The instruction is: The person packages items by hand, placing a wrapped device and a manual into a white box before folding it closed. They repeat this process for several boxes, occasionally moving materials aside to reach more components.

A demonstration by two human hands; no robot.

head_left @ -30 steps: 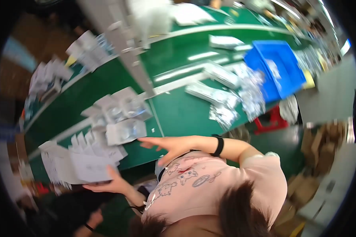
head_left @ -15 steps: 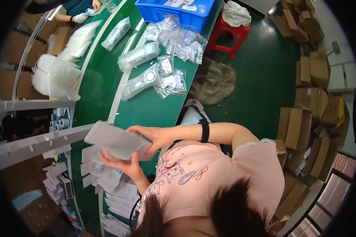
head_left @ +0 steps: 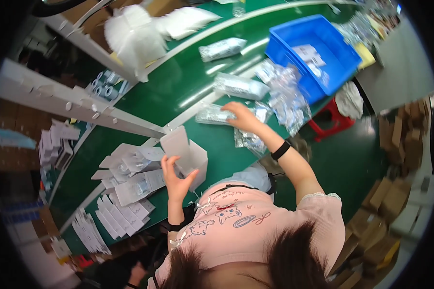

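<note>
My left hand (head_left: 177, 183) spans the near side of a white cardboard box (head_left: 197, 164), thumb on one side and fingers by its raised flap. The box stands upright on the green table with its top open. Farther off, my right hand (head_left: 243, 119) curls over the right end of a clear bubble-wrapped package (head_left: 210, 114); its contents are hard to make out. Beside that hand lie small clear bags with white and blue items (head_left: 250, 139). A second bubble-wrapped package (head_left: 240, 86) lies just beyond, and a third (head_left: 223, 49) lies farther back.
Open white boxes with wrapped items (head_left: 140, 188) and flat white cartons (head_left: 123, 216) lie at the left. A blue bin (head_left: 318, 58) stands at the far right beside heaped clear bags (head_left: 287, 91). A metal post (head_left: 82, 103) rises at the left; a red stool (head_left: 335, 120) stands below.
The white box has gone from both hands onto the table, its flap now raised. My right hand has left it and reached out to the bubble-wrapped package. The view has turned.
</note>
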